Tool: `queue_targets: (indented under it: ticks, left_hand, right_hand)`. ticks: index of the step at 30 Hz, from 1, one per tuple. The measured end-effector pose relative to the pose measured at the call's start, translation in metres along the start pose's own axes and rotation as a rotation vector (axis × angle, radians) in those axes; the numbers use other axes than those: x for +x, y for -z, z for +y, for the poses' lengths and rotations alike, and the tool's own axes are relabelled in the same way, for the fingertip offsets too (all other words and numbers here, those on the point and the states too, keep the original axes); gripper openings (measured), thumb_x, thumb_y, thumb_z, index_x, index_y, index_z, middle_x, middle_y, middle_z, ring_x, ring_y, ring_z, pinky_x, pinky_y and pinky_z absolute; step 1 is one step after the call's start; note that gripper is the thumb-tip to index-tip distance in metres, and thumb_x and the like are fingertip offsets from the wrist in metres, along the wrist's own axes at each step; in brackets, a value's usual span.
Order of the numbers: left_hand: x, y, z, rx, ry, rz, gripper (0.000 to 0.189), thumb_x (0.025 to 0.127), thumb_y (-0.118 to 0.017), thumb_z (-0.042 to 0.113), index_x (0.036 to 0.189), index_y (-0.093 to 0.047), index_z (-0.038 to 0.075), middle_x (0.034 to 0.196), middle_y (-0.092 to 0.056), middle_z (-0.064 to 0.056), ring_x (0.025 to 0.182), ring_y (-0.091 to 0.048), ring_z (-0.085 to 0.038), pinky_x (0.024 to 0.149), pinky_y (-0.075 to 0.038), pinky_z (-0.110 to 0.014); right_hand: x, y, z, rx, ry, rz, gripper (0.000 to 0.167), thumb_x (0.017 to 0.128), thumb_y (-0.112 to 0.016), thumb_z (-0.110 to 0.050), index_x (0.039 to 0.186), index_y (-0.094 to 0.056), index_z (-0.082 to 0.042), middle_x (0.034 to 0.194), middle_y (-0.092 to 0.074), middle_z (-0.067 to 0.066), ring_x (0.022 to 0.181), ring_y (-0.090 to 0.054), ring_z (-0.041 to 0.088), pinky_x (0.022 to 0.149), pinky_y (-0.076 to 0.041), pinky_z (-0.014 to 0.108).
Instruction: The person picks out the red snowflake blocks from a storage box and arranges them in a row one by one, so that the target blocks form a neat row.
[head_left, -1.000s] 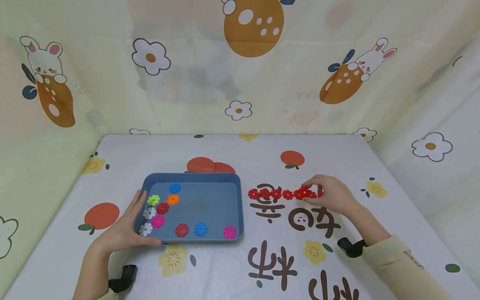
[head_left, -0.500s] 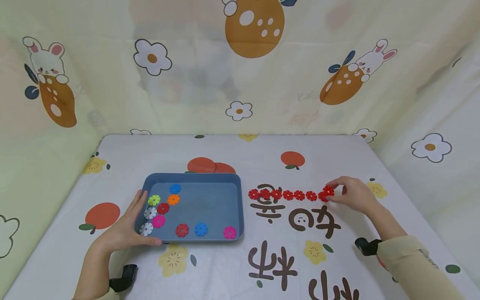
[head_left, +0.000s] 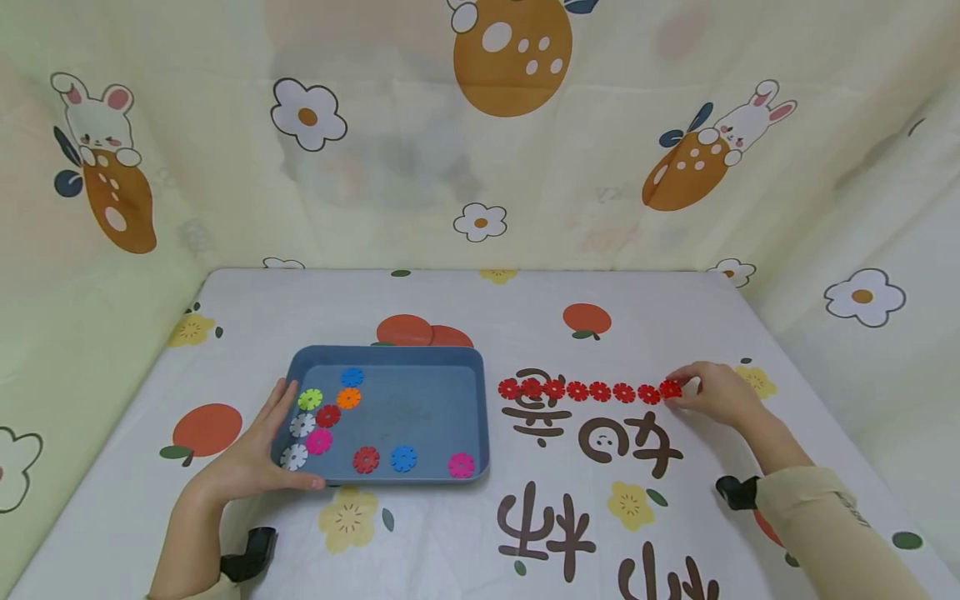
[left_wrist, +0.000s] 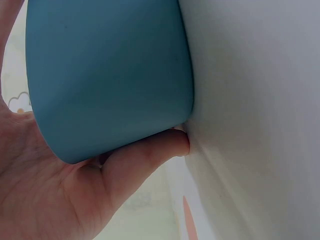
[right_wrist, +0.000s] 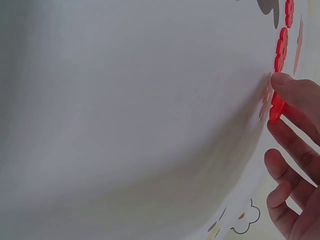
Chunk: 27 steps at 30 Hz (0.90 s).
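My left hand (head_left: pixel 247 454) holds the near left corner of a shallow blue-grey tray (head_left: pixel 420 357). In the left wrist view the thumb (left_wrist: pixel 145 155) lies against the tray's outer wall (left_wrist: pixel 110 75). Between thumb and fingertips, my right hand (head_left: pixel 723 400) pinches a red notched plastic disc (head_left: pixel 669 389), flower-like in outline. That disc is at the right end of a straight row of several matching red discs (head_left: pixel 600 392) on the cloth. In the right wrist view the pinched disc (right_wrist: pixel 276 107) is tilted, its lower edge near the index finger, and partly hidden by the thumb.
Inside the tray, several loose discs lie flat, among them a green one (head_left: pixel 310 399), an orange one (head_left: pixel 348 398), a blue one (head_left: pixel 403 458) and a pink one (head_left: pixel 461 465). A printed cloth (head_left: pixel 420 542) covers the table, and a patterned curtain (head_left: pixel 390 192) hangs behind.
My right hand has moved right along the red row with its disc, then lowered it beyond the disc it overlapped half a second ago. The left hand and tray stay put.
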<state>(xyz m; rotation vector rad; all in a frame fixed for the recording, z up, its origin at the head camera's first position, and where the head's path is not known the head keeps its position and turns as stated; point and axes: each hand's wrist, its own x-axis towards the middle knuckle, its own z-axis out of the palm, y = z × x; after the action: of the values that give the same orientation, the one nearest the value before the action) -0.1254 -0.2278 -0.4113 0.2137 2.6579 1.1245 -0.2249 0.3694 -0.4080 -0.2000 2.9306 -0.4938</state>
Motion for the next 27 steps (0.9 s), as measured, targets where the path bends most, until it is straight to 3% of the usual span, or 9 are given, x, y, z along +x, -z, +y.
queue_targets:
  ticks: [16,27]
  left_hand:
    - [0.000,-0.001,-0.002,-0.006,0.001,0.005,0.125,0.060,-0.084,0.038,0.148,0.001,0.013,0.151,0.010,-0.018,0.132,-0.003,-0.046,0.089,-0.032,-0.065]
    - [0.000,0.000,0.000,-0.011,0.000,0.004,0.125,0.060,-0.084,0.037,0.148,0.002,0.013,0.151,0.010,-0.018,0.133,-0.002,-0.046,0.089,-0.032,-0.065]
  right_hand:
    - [0.004,-0.001,0.002,0.040,-0.049,-0.060,0.041,0.075,-0.075,-0.022,0.106,-0.064,0.001,0.091,-0.059,0.014,0.076,-0.049,0.024,0.056,-0.044,0.027]
    - [0.005,0.003,-0.012,0.019,0.020,-0.026,0.041,0.075,-0.074,-0.024,0.109,-0.064,-0.001,0.098,-0.061,0.017,0.074,-0.049,0.022,0.055,-0.044,0.027]
